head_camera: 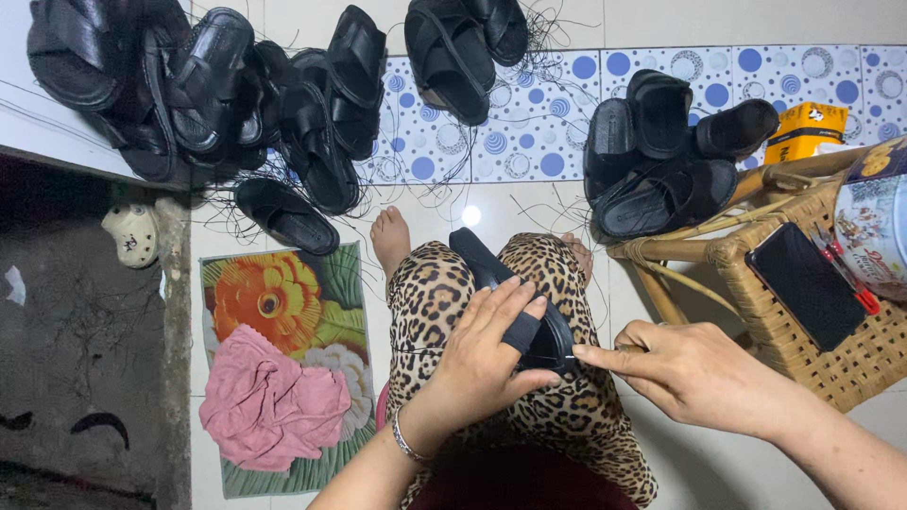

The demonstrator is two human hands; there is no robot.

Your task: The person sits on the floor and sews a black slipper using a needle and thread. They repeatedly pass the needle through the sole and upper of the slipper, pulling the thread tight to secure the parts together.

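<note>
Black sandal (496,283): lying along the person's lap, on the leopard-print trousers (567,416), toe end pointing away toward the bare feet.
Left hand (487,354): draped over the near end of that sandal, fingers curled round the strap, thumb tucked under the edge, so it's gripping the sandal. Thin bracelet on the wrist.
Right hand (694,373): just right of the sandal, fingers pinched shut with the fingertip touching the sandal's edge. Something small may be held in the pinch, can't really tell what.
Wicker stool (803,340): right of the sandal, close to the right hand, with a dark phone (803,283) lying flat on it and a printed tin beside that.
Sandal pile (203,94): well beyond the lap sandal and to its left, a heap of black ones on the tiled floor, loose threads all around.
Second pile (661,156): beyond and to the right, just past the stool.
Pink cloth (274,406): left of the sandal, crumpled on a flower-print mat (283,293).
</note>
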